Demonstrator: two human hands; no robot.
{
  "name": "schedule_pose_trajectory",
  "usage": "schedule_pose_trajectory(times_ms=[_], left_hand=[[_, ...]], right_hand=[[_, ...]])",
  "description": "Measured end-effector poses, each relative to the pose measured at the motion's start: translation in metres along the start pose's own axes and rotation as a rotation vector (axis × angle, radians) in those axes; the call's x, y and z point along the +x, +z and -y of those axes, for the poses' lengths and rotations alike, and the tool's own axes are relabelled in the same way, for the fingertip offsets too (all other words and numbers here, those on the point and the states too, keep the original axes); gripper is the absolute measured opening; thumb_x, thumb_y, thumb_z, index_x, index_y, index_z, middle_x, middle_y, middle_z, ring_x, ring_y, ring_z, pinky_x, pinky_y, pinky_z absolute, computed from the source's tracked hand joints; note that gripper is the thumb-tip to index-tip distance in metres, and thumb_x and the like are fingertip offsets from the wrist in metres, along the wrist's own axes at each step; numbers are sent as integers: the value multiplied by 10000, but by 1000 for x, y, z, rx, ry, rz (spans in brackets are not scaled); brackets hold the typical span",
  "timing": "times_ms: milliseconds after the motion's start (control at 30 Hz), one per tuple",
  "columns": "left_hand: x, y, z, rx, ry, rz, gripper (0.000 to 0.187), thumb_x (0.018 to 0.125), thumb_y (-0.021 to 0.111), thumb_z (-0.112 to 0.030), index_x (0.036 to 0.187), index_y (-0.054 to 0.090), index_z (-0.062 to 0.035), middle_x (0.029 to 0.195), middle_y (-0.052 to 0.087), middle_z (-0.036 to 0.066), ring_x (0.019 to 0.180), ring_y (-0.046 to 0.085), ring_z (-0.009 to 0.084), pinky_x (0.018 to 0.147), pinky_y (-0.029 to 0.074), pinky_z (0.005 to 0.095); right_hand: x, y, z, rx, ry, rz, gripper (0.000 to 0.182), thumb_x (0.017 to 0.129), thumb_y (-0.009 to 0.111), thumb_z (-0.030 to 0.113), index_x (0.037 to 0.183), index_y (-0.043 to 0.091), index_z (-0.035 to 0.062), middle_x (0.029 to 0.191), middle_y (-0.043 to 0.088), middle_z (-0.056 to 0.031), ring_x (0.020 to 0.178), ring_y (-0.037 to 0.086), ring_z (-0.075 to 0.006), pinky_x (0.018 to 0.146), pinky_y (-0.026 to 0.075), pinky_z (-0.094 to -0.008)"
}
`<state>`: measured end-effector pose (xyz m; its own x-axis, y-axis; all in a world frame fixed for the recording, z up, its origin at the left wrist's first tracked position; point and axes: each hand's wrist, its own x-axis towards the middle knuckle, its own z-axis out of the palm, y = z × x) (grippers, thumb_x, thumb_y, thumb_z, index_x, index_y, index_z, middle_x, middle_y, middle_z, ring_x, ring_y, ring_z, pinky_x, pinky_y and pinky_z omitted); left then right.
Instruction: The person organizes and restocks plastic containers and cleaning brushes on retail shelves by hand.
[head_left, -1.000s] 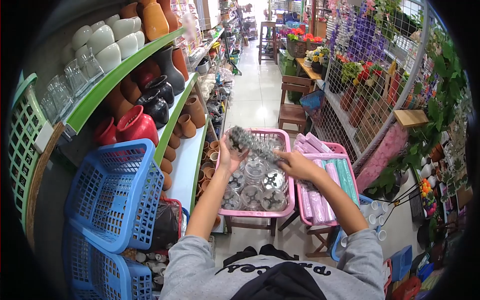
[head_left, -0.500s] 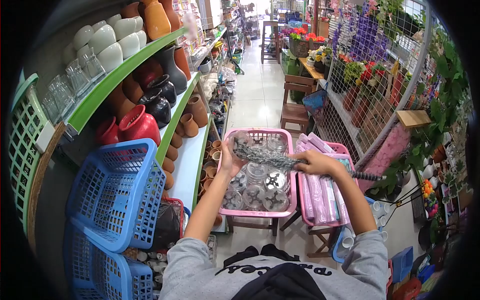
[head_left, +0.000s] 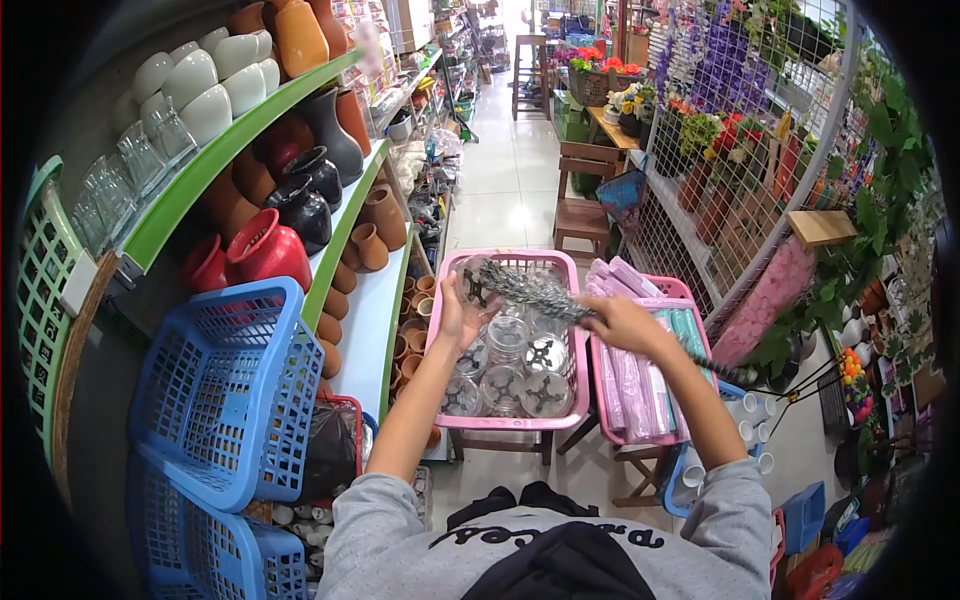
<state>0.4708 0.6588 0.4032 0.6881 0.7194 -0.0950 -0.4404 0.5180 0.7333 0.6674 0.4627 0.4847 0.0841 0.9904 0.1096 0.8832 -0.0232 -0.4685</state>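
My left hand [head_left: 462, 318] is closed around the edge of a clear round container [head_left: 472, 280] with a black pattern, lifted at the far left corner of a pink basket [head_left: 512, 423]. My right hand [head_left: 628, 326] grips the handle of a grey, fluffy duster [head_left: 530, 293]. The duster's head lies against or just over the container; exact contact is hard to see. Its dark handle runs out to the right past my forearm. Several more clear round containers [head_left: 502, 385], some with black patterns, are stacked in the basket below.
A second pink basket [head_left: 684, 289] holds packages in pink wrapping [head_left: 628, 395], right of the first. Blue baskets [head_left: 205, 425] and shelves of pots and red vases [head_left: 270, 250] stand at left. A wire rack [head_left: 715, 215] with artificial flowers is at right; a wooden chair [head_left: 583, 215] stands ahead.
The duster has tilted, its head now pointing more up and left over the container. My right hand has shifted slightly, and the container's patterned face shows more. The whole view has moved a little.
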Motion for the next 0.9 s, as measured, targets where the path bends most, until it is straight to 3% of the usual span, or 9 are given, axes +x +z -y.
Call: schedule_pose_trajectory(times_ms=[133,200,300,467,533,667,733,800,900], left_hand=[[6,-3,-1,-15,3,155,649,838,265,-615,1224,489,-145,1165,550,63,1078,509,211,905,406,403],[-2,2,0,-54,-29,215,659,840,265,-616,1225,485,-129,1192,538,62,1062,528,219,858,445,387],[-8,10,7,-46,-89,97,663,837,264,-635,1216,490,-140,1180,537,61,1027,545,218,835,465,395],[10,7,10,-157,-32,140,637,829,287,-644,1177,511,-160,1122,554,50,1000,552,213,792,479,386],[2,20,-7,-123,-21,143,625,831,288,-624,1197,503,-165,1133,552,56,1006,548,218,823,466,395],[-2,19,-11,-61,-45,141,607,833,296,-601,1202,495,-161,1123,552,64,1028,527,210,824,455,389],[-1,25,-6,-59,-26,-2,606,834,282,-606,1201,494,-173,1113,553,59,1018,526,203,816,452,392],[1,20,-5,-40,-51,13,601,840,263,-601,1198,497,-178,1108,552,56,1010,527,201,832,449,404],[5,21,-4,-115,68,182,588,855,250,-566,1187,505,-154,1125,550,50,1029,527,221,874,435,410]], right_hand=[[-8,31,8,249,-297,-14,432,824,547,174,1229,490,33,819,634,-222,743,622,-363,738,471,-392],[-7,23,-4,253,-271,7,421,825,539,171,1220,497,31,843,633,-221,772,621,-367,754,470,-393],[0,-7,-3,106,20,53,422,827,545,184,1218,498,30,880,620,-248,854,612,-375,788,461,-389],[-8,28,11,314,-208,31,464,814,578,188,1242,482,37,911,609,-275,845,619,-362,815,455,-376],[-11,13,4,298,-79,135,459,799,587,183,1228,500,44,908,608,-275,846,618,-358,809,455,-377],[-4,8,-33,112,-83,62,439,777,588,165,1208,536,103,815,624,-225,740,611,-343,708,473,-384],[-2,4,-22,-121,-133,-200,437,779,582,164,1211,534,113,796,621,-212,714,600,-342,659,470,-384],[-4,10,-9,-95,27,-112,448,791,575,173,1229,514,103,865,624,-220,794,601,-360,727,468,-391],[-14,21,13,274,-107,50,459,814,568,203,1242,488,57,947,603,-265,888,596,-378,813,451,-402]])
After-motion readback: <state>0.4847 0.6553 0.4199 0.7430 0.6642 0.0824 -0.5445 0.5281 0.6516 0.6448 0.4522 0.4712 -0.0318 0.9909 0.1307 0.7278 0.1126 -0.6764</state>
